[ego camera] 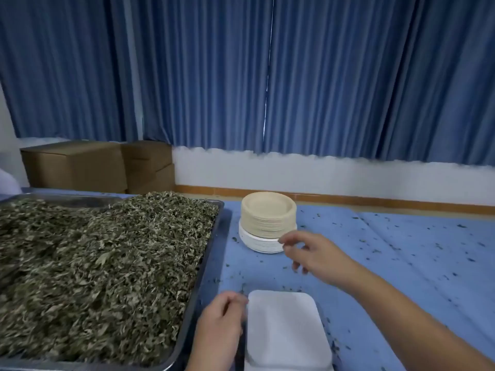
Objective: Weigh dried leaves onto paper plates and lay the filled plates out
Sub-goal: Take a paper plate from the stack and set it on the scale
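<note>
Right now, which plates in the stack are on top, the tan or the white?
The tan plates are on top. The white plates sit beneath them, on the blue cloth, close to the right hand.

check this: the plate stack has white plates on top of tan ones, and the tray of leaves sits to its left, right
Not quite: the order is reversed. The head view shows the tan plates on top of the white plates. The tray of leaves does sit to the stack's left.
</note>
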Demonstrator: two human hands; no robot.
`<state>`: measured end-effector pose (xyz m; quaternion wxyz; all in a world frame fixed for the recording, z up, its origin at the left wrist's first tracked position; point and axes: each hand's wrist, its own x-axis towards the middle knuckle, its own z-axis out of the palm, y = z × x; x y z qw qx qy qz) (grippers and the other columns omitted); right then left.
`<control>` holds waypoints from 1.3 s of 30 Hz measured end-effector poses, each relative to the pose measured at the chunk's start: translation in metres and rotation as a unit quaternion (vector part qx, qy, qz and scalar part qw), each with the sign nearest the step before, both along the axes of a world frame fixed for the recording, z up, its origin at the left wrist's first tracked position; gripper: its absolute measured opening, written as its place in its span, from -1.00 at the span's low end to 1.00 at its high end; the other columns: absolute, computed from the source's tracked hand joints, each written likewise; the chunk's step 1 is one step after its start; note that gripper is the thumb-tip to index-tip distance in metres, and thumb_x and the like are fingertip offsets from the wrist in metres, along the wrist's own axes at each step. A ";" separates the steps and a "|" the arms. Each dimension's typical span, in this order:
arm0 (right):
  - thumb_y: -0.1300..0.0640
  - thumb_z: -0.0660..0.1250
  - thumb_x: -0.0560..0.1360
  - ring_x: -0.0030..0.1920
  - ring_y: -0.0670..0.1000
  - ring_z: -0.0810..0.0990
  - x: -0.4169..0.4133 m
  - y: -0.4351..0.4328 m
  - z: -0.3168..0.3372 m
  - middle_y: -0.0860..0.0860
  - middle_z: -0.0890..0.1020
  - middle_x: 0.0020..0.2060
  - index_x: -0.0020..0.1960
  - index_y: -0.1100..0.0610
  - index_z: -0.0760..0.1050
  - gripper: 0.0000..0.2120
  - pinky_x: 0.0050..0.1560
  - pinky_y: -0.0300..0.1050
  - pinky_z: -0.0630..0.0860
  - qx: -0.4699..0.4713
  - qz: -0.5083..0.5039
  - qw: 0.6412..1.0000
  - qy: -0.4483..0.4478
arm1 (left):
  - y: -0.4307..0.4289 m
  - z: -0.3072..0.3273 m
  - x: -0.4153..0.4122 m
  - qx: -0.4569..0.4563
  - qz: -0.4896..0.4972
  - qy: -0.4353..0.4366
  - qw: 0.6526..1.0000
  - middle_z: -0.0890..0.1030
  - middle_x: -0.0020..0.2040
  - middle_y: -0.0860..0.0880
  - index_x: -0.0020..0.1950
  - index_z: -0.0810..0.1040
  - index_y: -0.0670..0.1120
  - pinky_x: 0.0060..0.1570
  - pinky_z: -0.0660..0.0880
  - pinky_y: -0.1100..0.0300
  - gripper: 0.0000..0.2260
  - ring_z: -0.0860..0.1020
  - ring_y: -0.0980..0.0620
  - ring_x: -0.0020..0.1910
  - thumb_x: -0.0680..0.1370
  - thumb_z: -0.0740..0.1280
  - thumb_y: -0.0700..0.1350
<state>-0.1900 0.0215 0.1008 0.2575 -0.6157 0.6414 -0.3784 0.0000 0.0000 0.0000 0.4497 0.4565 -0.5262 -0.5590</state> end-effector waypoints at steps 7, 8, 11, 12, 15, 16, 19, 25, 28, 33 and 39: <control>0.07 0.16 0.63 0.40 0.07 0.32 -0.015 -0.125 0.007 0.06 0.29 0.44 0.47 0.14 0.29 -0.57 0.33 -0.12 0.25 0.025 -0.066 0.959 0.276 | -0.046 -0.025 -0.012 -0.011 0.105 -0.060 0.993 0.61 -0.31 0.07 -0.23 0.58 0.01 -0.31 0.37 0.27 -0.82 0.55 0.10 -0.26 0.56 0.30 -0.15; 0.06 0.13 0.64 0.41 0.10 0.31 -0.019 -0.136 0.005 0.07 0.28 0.44 0.47 0.16 0.29 -0.57 0.33 -0.08 0.26 0.047 -0.067 0.950 0.302 | -0.048 -0.024 -0.009 -0.003 0.102 -0.058 0.993 0.61 -0.35 0.06 -0.24 0.59 0.00 -0.31 0.39 0.22 -0.81 0.55 0.07 -0.29 0.56 0.31 -0.15; 0.09 0.09 0.65 0.19 0.16 0.46 -0.021 -0.153 0.004 0.04 0.49 0.04 0.11 0.17 0.52 -0.73 0.07 -0.10 0.38 0.099 -0.073 0.938 0.325 | -0.055 -0.033 -0.009 0.003 0.068 -0.062 0.996 0.59 -0.42 0.04 -0.27 0.59 -0.01 -0.27 0.43 0.12 -0.81 0.51 0.02 -0.38 0.54 0.33 -0.16; 0.12 0.09 0.64 0.05 0.13 0.47 -0.022 -0.157 0.001 0.00 0.47 -0.13 -0.11 0.12 0.49 -0.75 -0.05 -0.13 0.36 0.095 -0.074 0.935 0.335 | -0.054 -0.032 -0.009 0.003 0.061 -0.065 0.996 0.59 -0.43 0.02 -0.28 0.58 -0.01 -0.28 0.43 0.12 -0.80 0.49 0.02 -0.40 0.54 0.33 -0.16; 0.16 0.14 0.60 -0.09 0.06 0.42 -0.024 -0.162 0.001 -0.05 0.46 -0.24 -0.18 0.03 0.43 -0.79 -0.11 -0.17 0.38 0.070 -0.093 0.935 0.334 | -0.056 -0.035 -0.012 -0.007 0.056 -0.067 0.996 0.59 -0.44 0.03 -0.27 0.58 -0.01 -0.30 0.44 0.16 -0.81 0.47 0.06 -0.44 0.54 0.33 -0.15; 0.15 0.16 0.60 -0.09 0.05 0.42 -0.024 -0.164 0.001 -0.08 0.46 -0.25 -0.14 0.01 0.44 -0.83 -0.07 -0.17 0.38 0.066 -0.096 0.936 0.331 | -0.055 -0.033 -0.012 -0.008 0.054 -0.071 0.996 0.60 -0.43 0.04 -0.27 0.58 0.00 -0.30 0.44 0.16 -0.81 0.48 0.07 -0.43 0.54 0.33 -0.14; 0.13 0.22 0.59 -0.11 0.01 0.43 -0.023 -0.165 0.005 -0.19 0.41 -0.32 -0.22 -0.08 0.43 -0.77 -0.16 -0.23 0.37 0.047 -0.099 0.951 0.289 | -0.054 -0.032 -0.014 -0.009 0.050 -0.069 0.996 0.62 -0.40 0.07 -0.26 0.59 0.00 -0.30 0.43 0.18 -0.82 0.48 0.09 -0.42 0.54 0.33 -0.14; 0.13 0.24 0.59 -0.01 -0.05 0.44 -0.026 -0.154 0.012 -0.04 0.61 0.14 0.14 0.10 0.64 -0.76 0.03 -0.17 0.41 -0.026 -0.116 0.970 0.212 | -0.054 -0.029 -0.011 0.001 0.044 -0.058 0.997 0.62 -0.41 0.11 -0.23 0.61 -0.01 -0.19 0.48 0.11 -0.83 0.51 0.05 -0.36 0.55 0.32 -0.16; 0.14 0.31 0.56 -0.03 -0.05 0.49 -0.024 -0.136 0.013 -0.04 0.62 0.10 0.10 0.08 0.65 -0.81 0.00 -0.22 0.39 -0.071 -0.129 0.974 0.173 | -0.052 -0.028 -0.010 -0.001 0.042 -0.056 0.998 0.61 -0.41 0.10 -0.21 0.60 -0.02 -0.20 0.46 0.12 -0.85 0.50 0.04 -0.36 0.55 0.33 -0.15; 0.20 0.38 0.52 -0.17 -0.28 0.50 -0.014 -0.054 -0.010 -0.13 0.59 -0.12 0.05 0.11 0.68 -0.86 -0.16 -0.49 0.32 -0.172 -0.053 0.976 0.122 | -0.050 -0.026 -0.010 0.002 0.037 -0.051 0.998 0.60 -0.33 0.04 -0.16 0.59 -0.05 -0.29 0.39 0.17 -0.86 0.47 0.06 -0.40 0.56 0.28 -0.19; 0.32 0.39 0.49 -0.15 -0.16 0.55 -0.015 0.055 -0.059 -0.20 0.60 -0.13 -0.04 0.02 0.69 -0.77 -0.17 -0.41 0.38 -0.144 0.016 0.987 0.076 | -0.048 -0.023 -0.009 -0.020 0.038 -0.074 0.996 0.59 -0.25 -0.02 -0.09 0.57 -0.04 -0.29 0.41 0.16 -0.88 0.50 0.04 -0.34 0.60 0.26 -0.12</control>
